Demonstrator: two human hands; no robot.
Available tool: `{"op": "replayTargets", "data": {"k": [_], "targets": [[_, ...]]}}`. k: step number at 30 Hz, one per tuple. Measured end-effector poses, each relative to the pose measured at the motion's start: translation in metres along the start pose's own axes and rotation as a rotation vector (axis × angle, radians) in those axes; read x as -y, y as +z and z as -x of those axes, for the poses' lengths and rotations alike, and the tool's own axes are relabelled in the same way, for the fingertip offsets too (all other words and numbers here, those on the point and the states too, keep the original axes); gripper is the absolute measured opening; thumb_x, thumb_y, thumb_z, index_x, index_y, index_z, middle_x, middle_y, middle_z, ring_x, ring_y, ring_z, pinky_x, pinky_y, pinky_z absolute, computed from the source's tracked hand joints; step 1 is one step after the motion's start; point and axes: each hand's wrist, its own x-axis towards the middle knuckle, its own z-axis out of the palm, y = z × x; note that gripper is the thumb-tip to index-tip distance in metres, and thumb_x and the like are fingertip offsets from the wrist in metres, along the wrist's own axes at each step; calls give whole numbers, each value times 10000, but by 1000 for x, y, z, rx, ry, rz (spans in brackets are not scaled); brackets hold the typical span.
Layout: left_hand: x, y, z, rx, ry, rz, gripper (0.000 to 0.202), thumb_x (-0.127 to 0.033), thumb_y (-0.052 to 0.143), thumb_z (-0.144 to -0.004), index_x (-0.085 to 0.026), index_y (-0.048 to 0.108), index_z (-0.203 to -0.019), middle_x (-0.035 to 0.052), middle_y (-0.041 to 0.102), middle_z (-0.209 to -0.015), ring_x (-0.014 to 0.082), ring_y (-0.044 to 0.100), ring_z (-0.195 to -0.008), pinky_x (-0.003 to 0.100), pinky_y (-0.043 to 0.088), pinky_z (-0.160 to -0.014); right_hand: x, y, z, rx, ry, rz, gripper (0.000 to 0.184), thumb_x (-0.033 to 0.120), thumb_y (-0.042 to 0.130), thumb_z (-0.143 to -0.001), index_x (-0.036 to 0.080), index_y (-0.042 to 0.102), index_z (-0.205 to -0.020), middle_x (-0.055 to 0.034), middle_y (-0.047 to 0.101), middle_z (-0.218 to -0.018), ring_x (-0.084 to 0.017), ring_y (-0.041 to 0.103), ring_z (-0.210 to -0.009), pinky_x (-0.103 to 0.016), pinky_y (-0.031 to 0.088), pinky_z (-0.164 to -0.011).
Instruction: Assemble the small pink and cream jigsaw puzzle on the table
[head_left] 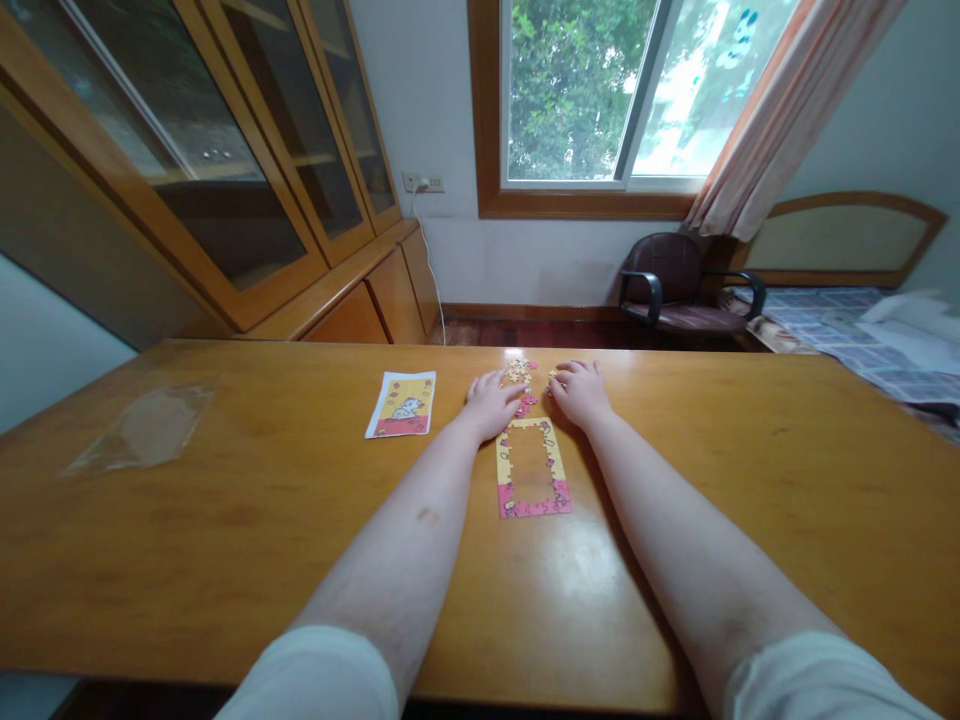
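A small heap of loose puzzle pieces (517, 371), yellow ones farther off and pink ones closer, lies between my two hands. My left hand (489, 404) is on the heap's left side, fingers apart and reaching over the pink pieces. On the other side my right hand (581, 393) rests with loosely bent, parted fingers; a few yellowish pieces show at its fingertips. Just nearer to me is the joined puzzle border (534, 508), yellow above and pink below, with bare table inside it. A picture card (403, 405) showing a white cartoon animal lies left of my left hand.
The wooden table (262, 560) extends widely around both arms. A clear plastic bag (150, 425) lies flat on its left part. Beyond the table are a glass-door cabinet (330, 255), an armchair (671, 285), a bed (847, 325) and a window (577, 95).
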Motion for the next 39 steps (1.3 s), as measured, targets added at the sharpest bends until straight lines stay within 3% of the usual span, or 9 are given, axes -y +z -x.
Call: {"op": "replayTargets", "data": {"k": [4, 11, 15, 18, 23, 28, 33, 36, 39], "targets": [[-1, 1, 0, 17, -29, 3, 406, -435, 438, -926, -390, 597, -1298, -6, 330, -1565, 322, 242, -1443, 574, 124, -1177, -4, 1, -1, 14, -8, -27, 329, 285, 456, -900, 240, 780, -877, -67, 671, -1186, -278, 475, -1214, -590, 118, -1146], [-2, -3, -1, -128, -204, -10, 315, -294, 455, -897, -299, 738, -1035, 23, 546, -1401, 285, 325, -1405, 530, 173, -1184, 2, 0, 2, 69, -54, -24, 336, 301, 442, -923, 243, 773, -932, -66, 662, -1201, -274, 452, -1243, -592, 107, -1151], [-1, -2, -1, -115, -169, -7, 360, -354, 470, -898, -312, 683, -1185, 41, 501, -1447, 299, 323, -1405, 531, 186, -1178, 7, -2, 2, 169, -132, -47, 331, 359, 445, -944, 287, 765, -994, -38, 617, -1296, -282, 396, -1309, -586, 126, -1151], [-1, -1, -1, -80, -107, -10, 374, -400, 480, -896, -348, 664, -1217, 26, 471, -1474, 314, 298, -1417, 558, 162, -1175, 9, -2, 2, 210, -137, -36, 366, 410, 401, -971, 329, 717, -1137, -22, 545, -1400, -295, 346, -1363, -593, 113, -1152], [-1, -2, -1, -134, -196, -18, 330, -311, 457, -895, -316, 732, -1078, 30, 558, -1385, 285, 351, -1387, 527, 190, -1177, 12, 2, 2, 228, -59, 69, 488, 551, 359, -963, 382, 500, -1399, -49, 307, -1575, -374, 155, -1458, -662, 26, -1124], [-4, -4, 1, -85, -61, -6, 378, -396, 463, -904, -347, 667, -1218, 24, 480, -1464, 299, 303, -1412, 551, 151, -1182, 5, 2, 0, 187, 14, 103, 462, 526, 328, -977, 346, 649, -1257, -51, 412, -1517, -371, 207, -1442, -667, 26, -1123], [-2, -2, 0, -120, -140, -2, 332, -347, 450, -907, -320, 742, -1063, 21, 561, -1382, 298, 344, -1388, 543, 182, -1177, -7, -3, -2, 86, 119, 83, 471, 432, 311, -995, 257, 737, -1100, -55, 548, -1404, -348, 305, -1401, -668, 65, -1130], [1, -2, -2, -191, -192, 4, 316, -297, 454, -901, -277, 755, -994, 36, 615, -1310, 277, 402, -1344, 504, 227, -1171, -2, -8, -1, 101, 22, 39, 443, 436, 327, -994, 273, 666, -1228, -39, 484, -1468, -322, 283, -1423, -648, 95, -1142], [3, -5, -2, -265, -196, 17, 301, -276, 473, -891, -252, 742, -1027, 50, 627, -1283, 250, 456, -1289, 444, 291, -1149, 16, -11, -3, 245, -165, 0, 487, 434, 321, -1000, 254, 482, -1422, -57, 398, -1526, -251, 328, -1418, -547, 177, -1169]]}}
